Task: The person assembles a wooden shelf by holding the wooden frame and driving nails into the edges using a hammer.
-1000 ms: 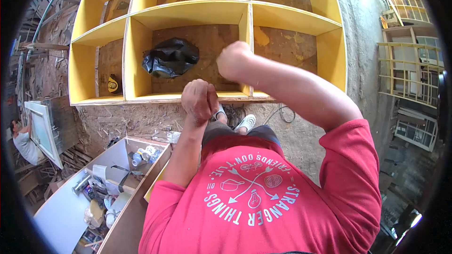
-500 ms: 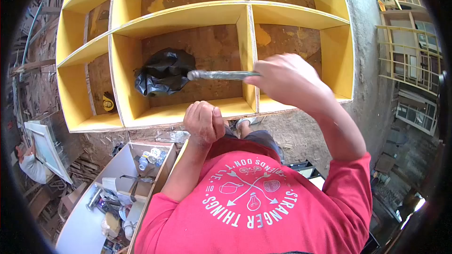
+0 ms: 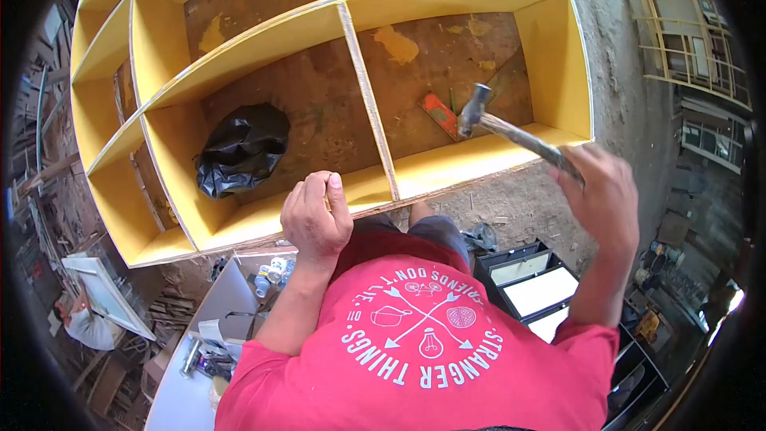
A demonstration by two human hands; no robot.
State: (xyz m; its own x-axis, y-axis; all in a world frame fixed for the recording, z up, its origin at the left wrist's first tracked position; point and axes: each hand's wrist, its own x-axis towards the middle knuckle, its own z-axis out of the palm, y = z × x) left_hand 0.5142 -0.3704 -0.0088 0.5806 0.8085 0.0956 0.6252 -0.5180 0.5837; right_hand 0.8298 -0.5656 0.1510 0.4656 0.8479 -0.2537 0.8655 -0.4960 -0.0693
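My right hand is closed around the handle of a hammer, off the near right edge of a yellow wooden shelf unit. The hammer's head points left, above the right-hand compartment. Curled into a fist with the thumb up, my left hand is at the unit's near edge; whatever its fingers may hold is hidden. A crumpled black plastic bag lies in the compartment beyond that hand. Partly behind the hammer head, an orange-red flat object rests in the right compartment.
At lower left stands an open pale box with bottles and assorted items. A dark-framed rack is at my right side. Far left, a person is beside a white-framed panel. Yellow frames stand at upper right.
The hammer has swung from the middle of the unit to the right, and its head now tilts up. My left hand stays a fist near the edge. The view has turned and shifted right.
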